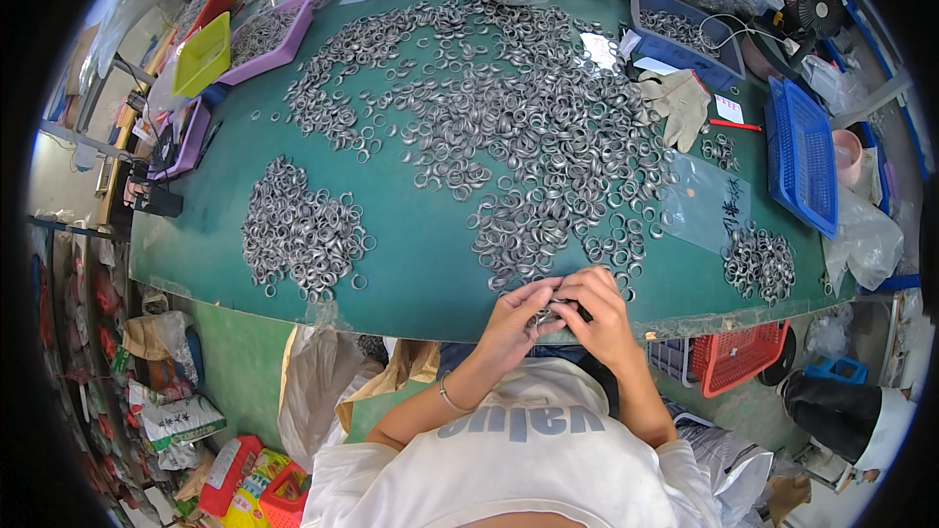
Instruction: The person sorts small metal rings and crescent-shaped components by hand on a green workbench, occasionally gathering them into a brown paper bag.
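Close to the table's front edge, my left hand (pixel 509 323) is closed around a few grey metal rings (pixel 541 317). My right hand (pixel 599 315) meets it, fingers bent and pinching at the same rings; the fingers hide how many there are. Just beyond my hands spreads a large heap of grey metal rings (pixel 548 137), reaching across the middle of the table. A separate pile of rings (pixel 298 230) lies to the left, and a smaller pile (pixel 761 264) sits at the right by the front edge.
The green table (pixel 411 274) carries a work glove (pixel 677 106), a clear plastic bag (pixel 702 198) and a red pen (pixel 734 124). On the right stand blue baskets (pixel 802 161), a blue bin (pixel 719 66) and a fan (pixel 812 0). Purple (pixel 293 39) and yellow-green (pixel 202 56) trays stand far left.
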`<state>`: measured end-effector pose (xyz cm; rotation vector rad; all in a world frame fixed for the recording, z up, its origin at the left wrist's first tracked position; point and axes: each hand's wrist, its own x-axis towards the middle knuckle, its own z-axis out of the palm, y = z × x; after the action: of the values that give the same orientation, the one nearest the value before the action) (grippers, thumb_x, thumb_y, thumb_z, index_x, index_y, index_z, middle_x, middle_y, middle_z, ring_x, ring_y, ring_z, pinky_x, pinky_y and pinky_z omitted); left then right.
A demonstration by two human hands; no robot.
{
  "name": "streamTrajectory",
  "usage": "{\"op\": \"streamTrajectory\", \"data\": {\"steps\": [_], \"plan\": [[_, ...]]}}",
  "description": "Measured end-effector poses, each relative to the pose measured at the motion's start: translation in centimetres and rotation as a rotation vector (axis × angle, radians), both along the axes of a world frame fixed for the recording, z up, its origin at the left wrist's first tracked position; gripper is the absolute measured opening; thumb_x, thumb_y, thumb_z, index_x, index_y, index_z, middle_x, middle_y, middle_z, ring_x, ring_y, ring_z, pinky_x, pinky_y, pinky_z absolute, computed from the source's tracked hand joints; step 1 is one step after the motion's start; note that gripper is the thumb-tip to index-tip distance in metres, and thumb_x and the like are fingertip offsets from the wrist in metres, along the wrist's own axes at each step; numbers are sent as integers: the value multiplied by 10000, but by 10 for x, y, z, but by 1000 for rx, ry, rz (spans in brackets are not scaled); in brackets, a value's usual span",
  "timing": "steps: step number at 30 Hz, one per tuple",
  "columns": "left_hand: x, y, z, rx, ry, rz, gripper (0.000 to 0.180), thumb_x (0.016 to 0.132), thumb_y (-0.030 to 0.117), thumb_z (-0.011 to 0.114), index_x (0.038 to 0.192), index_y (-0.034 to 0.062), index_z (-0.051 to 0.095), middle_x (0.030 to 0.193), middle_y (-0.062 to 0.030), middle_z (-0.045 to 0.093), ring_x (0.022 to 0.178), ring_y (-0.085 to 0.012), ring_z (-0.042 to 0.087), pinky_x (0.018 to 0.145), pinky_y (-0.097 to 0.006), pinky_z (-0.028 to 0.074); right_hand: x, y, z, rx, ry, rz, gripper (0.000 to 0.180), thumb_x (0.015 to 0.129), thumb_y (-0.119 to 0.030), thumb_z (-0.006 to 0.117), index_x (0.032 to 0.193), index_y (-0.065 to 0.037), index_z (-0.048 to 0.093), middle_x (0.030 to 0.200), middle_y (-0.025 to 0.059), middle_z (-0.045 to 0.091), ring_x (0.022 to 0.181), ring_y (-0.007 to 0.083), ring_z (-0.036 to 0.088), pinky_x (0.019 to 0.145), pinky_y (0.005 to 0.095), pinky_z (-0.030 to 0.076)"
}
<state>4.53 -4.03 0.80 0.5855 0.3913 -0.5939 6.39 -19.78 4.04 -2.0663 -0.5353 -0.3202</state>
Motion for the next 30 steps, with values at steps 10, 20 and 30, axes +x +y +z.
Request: {"op": "streamTrajectory", "data": {"steps": [10, 20, 30], "plan": [[-1, 3, -1, -17, -41, -49, 235, 913, 100, 564, 1133, 21, 585, 1075, -117, 629, 930, -204, 647, 730, -259, 577, 23, -24, -18, -351, 17, -437, 167, 697, 0, 684, 857, -37, 655, 945, 76, 587, 928, 281, 501, 785, 391, 368], [-2, 1, 7, 43, -17, -70, 225, 909, 113, 575, 1125, 49, 585, 1028, -70, 620, 902, -154, 616, 710, -236, 537, 5, -25, -26, 414, 594, -335, 105, 734, -30, 741, 774, -30, 645, 689, 3, 613, 553, 68, 471, 511, 209, 349], [-1, -2, 5, 23, -41, -79, 292, 936, 179, 548, 1187, 31, 565, 1022, -60, 618, 883, -161, 636, 693, -257, 574, -6, -19, -7, 609, 647, -165, 55, 820, -49, 674, 799, -17, 635, 721, 10, 624, 634, 72, 516, 608, 227, 394]]}}
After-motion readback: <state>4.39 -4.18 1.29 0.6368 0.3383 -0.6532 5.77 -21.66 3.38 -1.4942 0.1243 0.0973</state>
